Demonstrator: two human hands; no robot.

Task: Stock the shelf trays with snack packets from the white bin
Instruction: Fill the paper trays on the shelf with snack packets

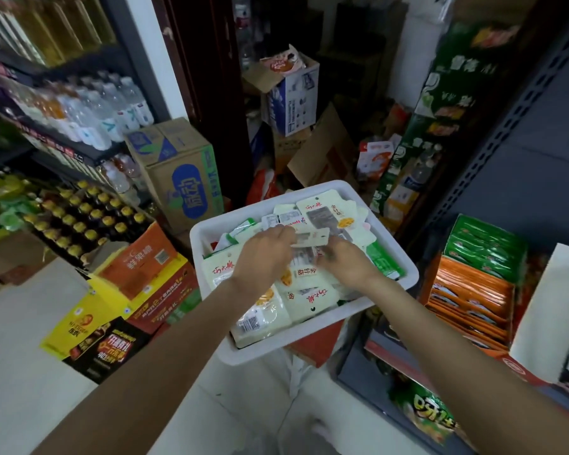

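1. A flat pale-cream plastic snack packet with red lettering [311,238] is held between the two hands, raised a little above the heap in the bin; its outline is blurred.
2. The left hand [266,254] reaches in from the near left, fingers curled round the packet's left end.
3. The right hand [344,261] comes in from the near right, fingers bent onto the packet's right end and onto more cream packets just under it; how many it grips I cannot tell.
4. Under both hands sits the white rectangular plastic bin [207,236], tilted in view, filled with a loose heap of cream snack packets [306,300], some face up with red script, one nearest the wrists showing a barcode.
5. Green-edged packets [383,259] lie in the bin just right of the right hand, and others beyond the left hand's fingers.
6. Further right of the right hand, an open orange cardboard shelf tray [470,298] holds upright orange packets, with a row of green packets [486,251] behind it.
7. Left of the left forearm lie flattened orange, red and yellow printed cartons [139,284].
8. Beyond those, shelves carry dark bottles with yellow caps [89,218] and clear water bottles [96,110].
9. Past the bin, a brown cardboard box with a blue label [184,178] stands on the floor.
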